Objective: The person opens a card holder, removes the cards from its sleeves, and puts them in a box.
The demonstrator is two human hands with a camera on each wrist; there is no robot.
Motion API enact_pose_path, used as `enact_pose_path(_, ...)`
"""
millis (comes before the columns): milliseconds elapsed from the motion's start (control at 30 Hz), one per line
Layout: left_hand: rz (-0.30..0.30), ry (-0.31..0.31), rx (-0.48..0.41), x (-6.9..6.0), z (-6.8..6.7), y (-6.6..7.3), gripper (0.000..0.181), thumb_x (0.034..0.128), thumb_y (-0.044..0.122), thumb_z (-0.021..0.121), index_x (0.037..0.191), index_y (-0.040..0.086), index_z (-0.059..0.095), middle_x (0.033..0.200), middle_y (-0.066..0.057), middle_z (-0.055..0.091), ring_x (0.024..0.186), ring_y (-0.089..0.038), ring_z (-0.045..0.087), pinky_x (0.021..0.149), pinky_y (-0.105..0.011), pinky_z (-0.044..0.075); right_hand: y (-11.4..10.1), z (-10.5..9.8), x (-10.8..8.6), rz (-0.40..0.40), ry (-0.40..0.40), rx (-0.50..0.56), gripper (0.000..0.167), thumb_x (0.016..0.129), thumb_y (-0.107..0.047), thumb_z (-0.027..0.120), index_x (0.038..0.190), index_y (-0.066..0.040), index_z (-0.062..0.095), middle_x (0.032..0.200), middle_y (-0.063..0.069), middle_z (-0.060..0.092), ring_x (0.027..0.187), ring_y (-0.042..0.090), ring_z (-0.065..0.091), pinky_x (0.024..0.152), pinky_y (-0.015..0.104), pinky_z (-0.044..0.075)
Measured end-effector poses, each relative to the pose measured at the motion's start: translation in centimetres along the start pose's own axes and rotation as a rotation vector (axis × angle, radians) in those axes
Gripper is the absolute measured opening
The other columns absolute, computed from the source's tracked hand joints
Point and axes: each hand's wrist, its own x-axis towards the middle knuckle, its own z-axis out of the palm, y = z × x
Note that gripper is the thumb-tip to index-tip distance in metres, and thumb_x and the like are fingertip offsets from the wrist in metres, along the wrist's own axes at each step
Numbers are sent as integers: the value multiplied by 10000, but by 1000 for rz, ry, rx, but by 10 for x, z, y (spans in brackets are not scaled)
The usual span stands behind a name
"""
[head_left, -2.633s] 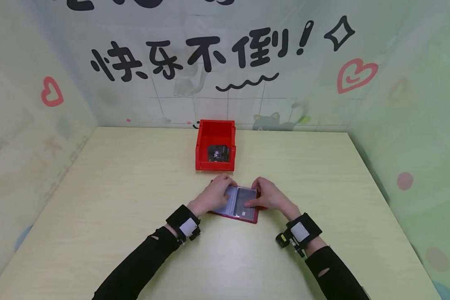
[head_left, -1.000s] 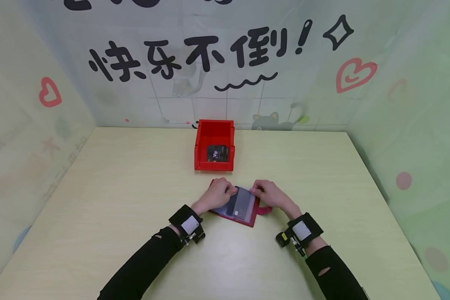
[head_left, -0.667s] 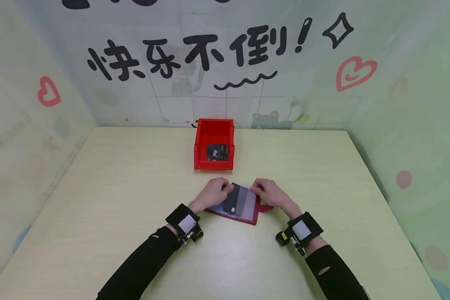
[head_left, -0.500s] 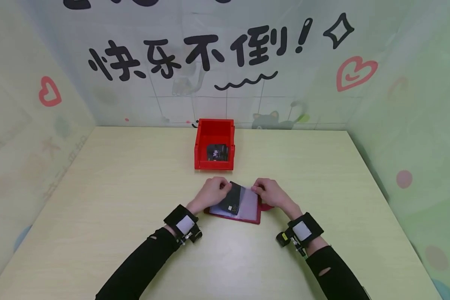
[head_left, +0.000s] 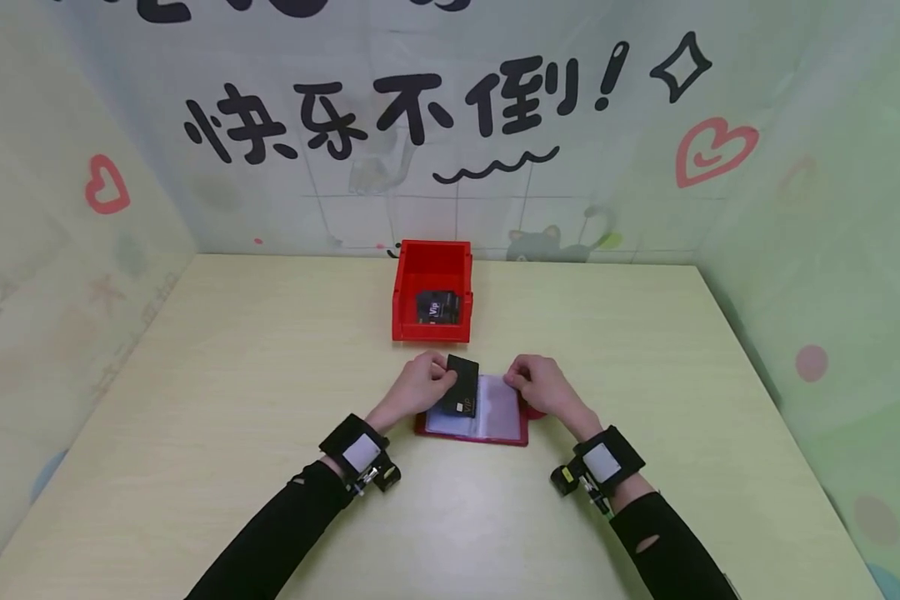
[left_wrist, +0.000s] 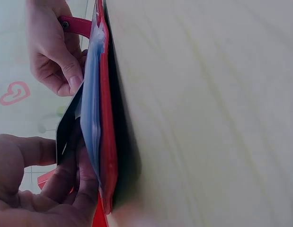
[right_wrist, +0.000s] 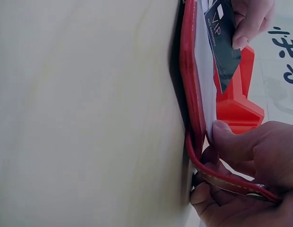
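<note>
My left hand [head_left: 417, 385] pinches a black VIP card [head_left: 461, 390] between thumb and fingers. The card is tilted above the left page of an open red card holder [head_left: 504, 421] with clear plastic sleeves. In the left wrist view, the card [left_wrist: 66, 118] stands off the sleeves [left_wrist: 92, 111], with fingertips between them. My right hand [head_left: 546, 388] grips the holder's right side. In the right wrist view its thumb presses the sleeve edge, and a red snap strap [right_wrist: 226, 182] runs across the fingers.
A red bin [head_left: 431, 333] stands behind the card holder, near the back wall. Several black cards [head_left: 438, 308] lie in it, the top one printed "Vip". Printed fabric walls [head_left: 810, 250] enclose the pale wooden table [head_left: 270, 358] at the back and sides.
The dark card, on the right page 2.6 seconds ago, has moved left and up with my left hand, and its VIP print shows. My right hand has barely moved since one second ago.
</note>
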Motion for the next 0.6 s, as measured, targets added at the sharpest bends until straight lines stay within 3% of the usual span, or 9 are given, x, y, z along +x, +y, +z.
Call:
enact_pose_path(100, -12, -22, -41, -1, -1, -1, 309, 976, 169, 623, 1200, -35, 561, 1146, -236, 732, 993, -292, 706, 904, -403, 565, 0, 0, 1, 12, 8, -12, 127, 978, -152, 647, 952, -32, 682, 839, 95, 650, 771, 193, 562, 659, 255, 443)
enact_pose_path(300, -93, -57, -193, -2, -10, 3, 431, 965, 115, 643, 1345, -23, 495, 1226, -229, 699, 1032, -301, 697, 965, -431, 566, -1, -3, 2, 36, -19, 5, 138, 975, -172, 656, 977, -35, 677, 834, 90, 630, 776, 194, 558, 656, 249, 443)
enact_pose_path(467, -110, 6, -225, 1, -23, 11, 474, 972, 132, 644, 1393, 25, 454, 1241, -216, 652, 1076, -316, 662, 971, -442, 563, 3, -6, 2, 24, -43, 44, 123, 982, -148, 633, 996, -32, 669, 852, 94, 633, 772, 193, 565, 652, 251, 467)
enact_pose_path(600, -80, 88, -230, 5, -34, 15, 479, 985, 127, 630, 1421, 65, 443, 1152, -198, 625, 1001, -287, 630, 859, -345, 587, 5, -7, 2, 17, -63, 73, 117, 987, -147, 622, 999, -38, 659, 844, 86, 622, 757, 184, 565, 643, 258, 476)
